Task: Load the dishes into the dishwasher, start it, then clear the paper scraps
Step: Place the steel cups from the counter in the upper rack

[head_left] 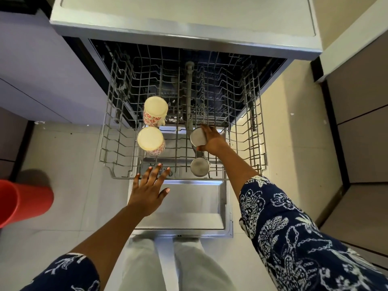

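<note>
A steel cup (198, 137) was gripped mid-frame by the right hand (212, 141) while the left hand (150, 192) was held spread, empty.

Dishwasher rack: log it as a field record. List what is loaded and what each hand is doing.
rack: wire rack pulled out above the open door
left side: two patterned mugs, far mug and near mug, bases up
right side: loose steel cup near the front
right hand: right hand grips a second steel cup behind the loose one
left hand: left hand open, fingers spread, over the rack's front edge; contact unclear
floor: red container at left
</note>
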`<state>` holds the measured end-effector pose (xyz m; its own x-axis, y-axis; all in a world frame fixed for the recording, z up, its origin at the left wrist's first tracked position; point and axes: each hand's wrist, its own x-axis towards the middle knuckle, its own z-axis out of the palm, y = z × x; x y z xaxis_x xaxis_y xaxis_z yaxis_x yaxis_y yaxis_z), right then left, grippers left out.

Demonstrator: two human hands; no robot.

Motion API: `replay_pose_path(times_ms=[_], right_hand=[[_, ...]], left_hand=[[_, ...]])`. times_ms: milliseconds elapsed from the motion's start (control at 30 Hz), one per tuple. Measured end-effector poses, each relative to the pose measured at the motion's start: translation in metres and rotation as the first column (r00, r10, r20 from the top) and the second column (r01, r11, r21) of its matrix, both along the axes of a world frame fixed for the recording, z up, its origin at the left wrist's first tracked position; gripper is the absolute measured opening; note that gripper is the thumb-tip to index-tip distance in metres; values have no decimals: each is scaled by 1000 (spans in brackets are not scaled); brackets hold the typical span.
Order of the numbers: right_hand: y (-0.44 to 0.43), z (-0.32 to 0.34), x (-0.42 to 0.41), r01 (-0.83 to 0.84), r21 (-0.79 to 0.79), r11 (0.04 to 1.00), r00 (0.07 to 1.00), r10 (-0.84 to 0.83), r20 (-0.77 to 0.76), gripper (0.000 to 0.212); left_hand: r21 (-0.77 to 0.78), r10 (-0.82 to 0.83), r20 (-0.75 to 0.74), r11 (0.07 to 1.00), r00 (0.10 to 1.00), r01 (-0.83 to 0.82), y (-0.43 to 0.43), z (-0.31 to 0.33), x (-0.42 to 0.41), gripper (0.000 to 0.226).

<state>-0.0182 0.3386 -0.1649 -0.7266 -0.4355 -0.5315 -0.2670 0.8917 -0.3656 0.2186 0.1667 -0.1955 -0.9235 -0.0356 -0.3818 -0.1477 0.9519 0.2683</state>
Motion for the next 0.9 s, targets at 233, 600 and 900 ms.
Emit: replay_pose_path(times_ms=[233, 600, 900], right_hand=[[6, 8, 12, 85, -62, 994, 994, -89, -61, 96], [-40, 80, 74, 200, -194, 960, 951, -238, -198, 59], [-268, 164, 93, 227, -495, 839, 898, -377, -227, 41]], left_hand=[[38, 20, 40, 999, 999, -22, 1, 10, -4, 73], [410, 232, -79, 894, 970, -181, -56, 89, -21, 39], [432, 401, -376, 873, 835, -225, -307, 181, -46, 52]])
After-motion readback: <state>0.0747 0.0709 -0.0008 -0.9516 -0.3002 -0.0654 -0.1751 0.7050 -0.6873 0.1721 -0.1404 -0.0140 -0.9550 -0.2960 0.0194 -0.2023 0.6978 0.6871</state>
